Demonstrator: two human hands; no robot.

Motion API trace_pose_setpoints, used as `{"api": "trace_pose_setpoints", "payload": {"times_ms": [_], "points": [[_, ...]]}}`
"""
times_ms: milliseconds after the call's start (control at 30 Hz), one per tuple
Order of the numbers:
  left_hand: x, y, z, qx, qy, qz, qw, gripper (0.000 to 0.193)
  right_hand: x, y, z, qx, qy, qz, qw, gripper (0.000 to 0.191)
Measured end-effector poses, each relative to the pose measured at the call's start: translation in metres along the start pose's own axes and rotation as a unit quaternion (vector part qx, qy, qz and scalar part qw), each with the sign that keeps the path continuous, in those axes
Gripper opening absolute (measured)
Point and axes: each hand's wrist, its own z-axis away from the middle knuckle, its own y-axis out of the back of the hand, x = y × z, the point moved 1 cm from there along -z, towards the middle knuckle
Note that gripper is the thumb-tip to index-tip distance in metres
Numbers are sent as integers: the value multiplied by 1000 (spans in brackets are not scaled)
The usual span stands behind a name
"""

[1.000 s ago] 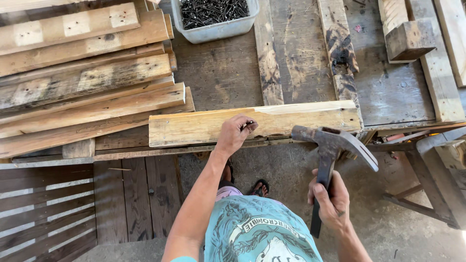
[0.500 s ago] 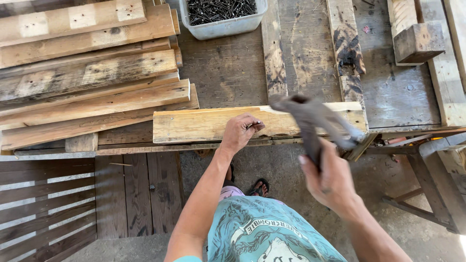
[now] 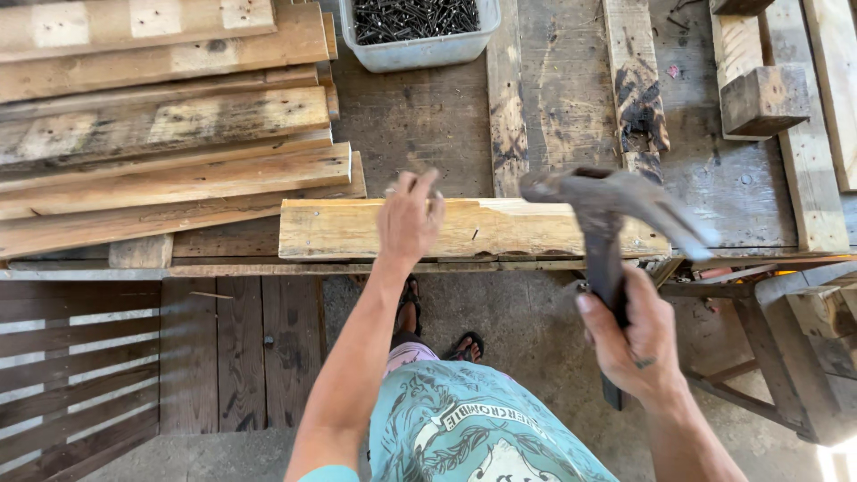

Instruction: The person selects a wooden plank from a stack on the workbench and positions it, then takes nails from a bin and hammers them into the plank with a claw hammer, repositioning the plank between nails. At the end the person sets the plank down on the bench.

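My right hand [image 3: 629, 337] grips the dark handle of a claw hammer [image 3: 603, 203], whose head hangs above the right part of a pale wooden plank [image 3: 330, 230]. The plank lies along the front edge of the workbench. A small dark nail [image 3: 475, 234] stands in the plank's middle. My left hand [image 3: 409, 217] hovers over the plank just left of the nail, blurred, fingers spread and holding nothing.
A stack of weathered planks [image 3: 170, 134] fills the bench's left side. A clear tub [image 3: 402, 55] of dark nails sits at the back. A charred board [image 3: 636, 80] and a wooden block [image 3: 763, 98] lie at the right. A slatted pallet [image 3: 80, 357] lies on the floor.
My left hand has let go of the nail and pulled away to the left. The hammer has swung up from below the bench edge to above the plank.
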Motion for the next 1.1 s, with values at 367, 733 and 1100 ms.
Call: {"api": "trace_pose_setpoints", "payload": {"times_ms": [367,733,1100], "points": [[-6,3,10,69,-62,-165,982,38,-30,43,10,182,207,-186,943,30],[16,14,0,-182,-161,-257,935,128,44,8,26,105,-50,-192,975,32],[8,12,-5,-165,-184,-191,950,111,88,-18,55,121,-191,-221,949,40]]}}
